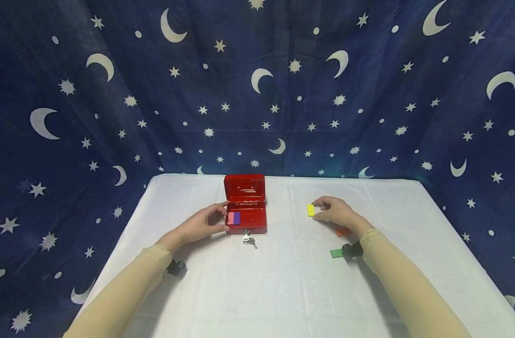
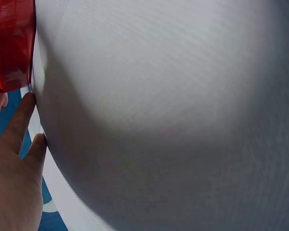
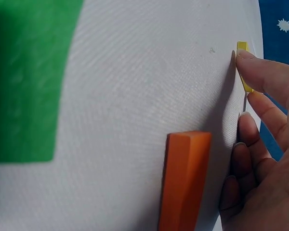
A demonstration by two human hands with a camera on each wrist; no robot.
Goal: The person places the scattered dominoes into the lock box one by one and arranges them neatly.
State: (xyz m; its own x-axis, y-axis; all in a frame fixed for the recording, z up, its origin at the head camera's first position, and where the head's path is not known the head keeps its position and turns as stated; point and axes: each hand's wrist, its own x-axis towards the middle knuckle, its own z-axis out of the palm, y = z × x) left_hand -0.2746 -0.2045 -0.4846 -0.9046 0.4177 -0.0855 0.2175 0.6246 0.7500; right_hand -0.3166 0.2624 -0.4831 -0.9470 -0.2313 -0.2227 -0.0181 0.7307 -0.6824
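Observation:
A red metal cash box [image 1: 254,218] stands with its lid raised, a pink block [image 1: 230,218] and a purple block [image 1: 237,218] side by side in its left part. My left hand [image 1: 202,222] holds the box at its left end, thumb by the front corner and a finger by the hinge. In the left wrist view, the other fingers [image 2: 20,118] spread down beside the table surface. With thumb and finger at its two ends, my right hand [image 1: 335,211] pinches a yellow block [image 1: 310,210] to the right of the box.
An orange block [image 1: 343,231] lies under my right wrist. Nearer to me is a green block [image 1: 336,253], partly behind the wrist camera [image 1: 351,249]. Keys [image 1: 252,242] hang at the box's front lock. A star-patterned cloth [image 1: 283,117] rises behind the white-covered table [image 1: 274,291].

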